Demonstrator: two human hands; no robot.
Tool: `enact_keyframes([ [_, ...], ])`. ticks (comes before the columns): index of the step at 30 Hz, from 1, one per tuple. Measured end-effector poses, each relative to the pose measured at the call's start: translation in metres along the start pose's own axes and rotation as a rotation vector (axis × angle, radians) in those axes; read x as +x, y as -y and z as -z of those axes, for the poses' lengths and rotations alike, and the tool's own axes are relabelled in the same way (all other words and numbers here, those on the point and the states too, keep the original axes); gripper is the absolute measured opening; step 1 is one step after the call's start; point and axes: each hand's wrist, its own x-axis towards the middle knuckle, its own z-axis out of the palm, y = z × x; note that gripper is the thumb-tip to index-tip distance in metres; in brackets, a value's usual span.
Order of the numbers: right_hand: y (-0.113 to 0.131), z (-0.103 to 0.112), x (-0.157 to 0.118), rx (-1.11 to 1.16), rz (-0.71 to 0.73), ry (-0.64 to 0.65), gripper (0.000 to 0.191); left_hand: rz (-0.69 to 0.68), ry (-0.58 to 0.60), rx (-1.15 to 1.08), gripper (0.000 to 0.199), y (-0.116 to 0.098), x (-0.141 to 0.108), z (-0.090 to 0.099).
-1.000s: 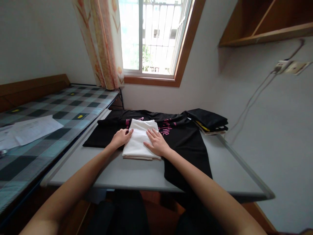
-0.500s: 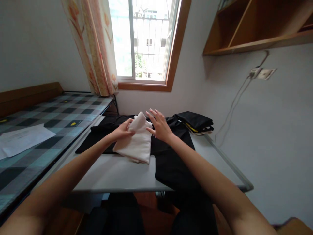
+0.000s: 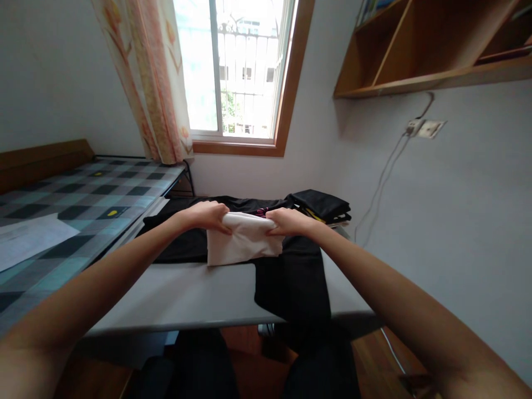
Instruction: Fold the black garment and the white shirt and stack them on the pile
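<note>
A white folded garment (image 3: 243, 244) is held up by its far edge over the table, its near part hanging toward me. My left hand (image 3: 211, 215) is closed on its left upper corner, thumb on the near face. At the right upper corner my right hand (image 3: 288, 220) grips it the same way. Beneath and behind lies a black garment (image 3: 291, 277) spread flat, one part reaching down over the table's front edge. A small dark pink patch shows between the white cloth and my right hand; what it belongs to is hidden.
A stack of folded dark clothes (image 3: 322, 205) sits at the table's back right. The white table (image 3: 187, 293) adjoins a bed with a checked sheet (image 3: 83, 194), where papers (image 3: 33, 238) lie. A wooden shelf (image 3: 394, 77) and a socket with cables (image 3: 419, 128) are on the right wall.
My right hand, open and apart before, now grips the white garment. The garment has turned from tilted to level, its upper edge stretched between both hands. The view has shifted slightly.
</note>
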Motion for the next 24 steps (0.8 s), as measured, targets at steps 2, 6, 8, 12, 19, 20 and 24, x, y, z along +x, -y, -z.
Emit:
enact_keyframes([
  [2,0.004,0.000,0.005,0.046,0.065,-0.007,0.046,-0.093,-0.020,-0.092,0.031,0.005,-0.005,0.002],
  [6,0.012,0.006,0.015,0.283,0.272,-0.025,0.049,-0.261,-0.063,-0.192,0.029,0.006,-0.010,0.011],
  [8,0.009,0.013,0.017,0.408,0.339,-0.003,0.039,-0.245,-0.147,-0.207,0.034,0.008,-0.011,0.018],
  [12,-0.014,0.030,0.015,0.592,0.313,0.045,0.039,-0.136,-0.573,-0.414,0.046,0.028,-0.008,0.019],
  [19,-0.083,0.090,0.003,0.228,-0.219,-0.164,0.023,0.202,-0.642,-0.385,0.031,0.095,-0.003,-0.087],
  [20,-0.092,0.100,0.002,0.086,-0.379,-0.265,0.023,0.253,-0.627,-0.361,0.031,0.100,-0.005,-0.106],
  [24,-0.129,0.101,0.006,-0.115,-0.681,-0.516,0.039,0.293,-0.583,-0.212,0.041,0.105,-0.010,-0.156],
])
